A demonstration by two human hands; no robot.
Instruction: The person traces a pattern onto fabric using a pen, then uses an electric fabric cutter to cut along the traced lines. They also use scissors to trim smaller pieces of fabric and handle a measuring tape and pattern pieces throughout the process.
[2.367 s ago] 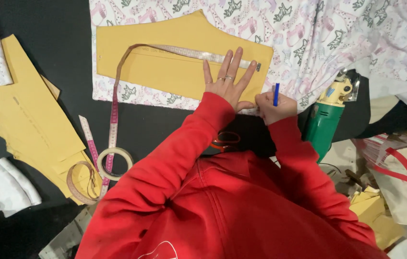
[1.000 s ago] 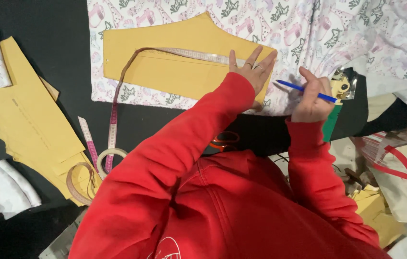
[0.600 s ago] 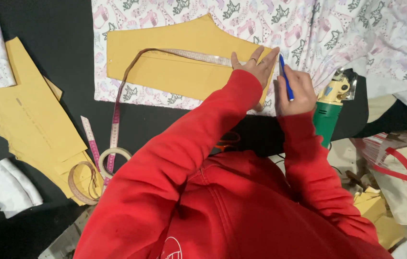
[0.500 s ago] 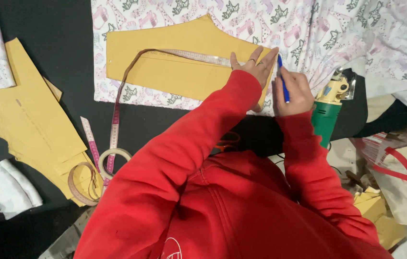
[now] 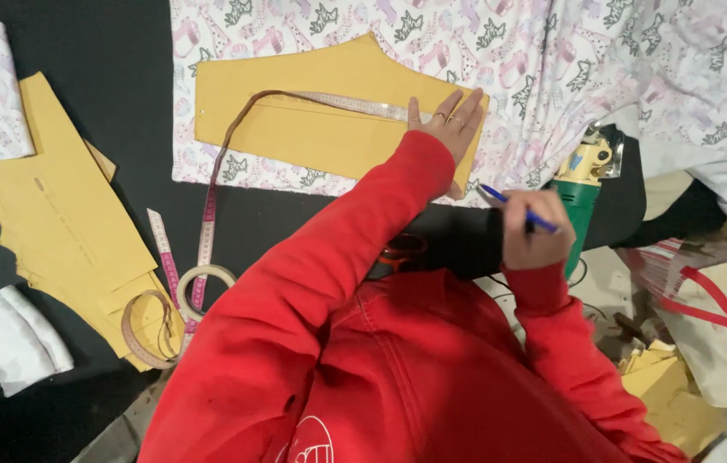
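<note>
A yellow paper pattern piece (image 5: pixel 312 120) lies on white printed fabric (image 5: pixel 535 60) spread over a black table. My left hand (image 5: pixel 447 129) presses flat on the pattern's right end, fingers spread, over a measuring tape (image 5: pixel 209 206) that runs along the pattern and curls down to the left. My right hand (image 5: pixel 533 227) holds a blue pen (image 5: pixel 518 208) near the fabric's lower edge, its tip pointing up-left toward the pattern's corner. Red sleeves cover both arms.
A green and yellow power tool (image 5: pixel 582 184) lies just right of my right hand. More yellow pattern pieces (image 5: pixel 63 214) are stacked at the left, with a tape roll (image 5: pixel 203 287) and a second coiled tape (image 5: pixel 142 330). Orange-handled scissors (image 5: pixel 399 250) peek out under my left arm.
My right hand has drawn the pen back down from the pattern's right edge to the fabric's lower edge. My left hand stays pressed on the pattern.
</note>
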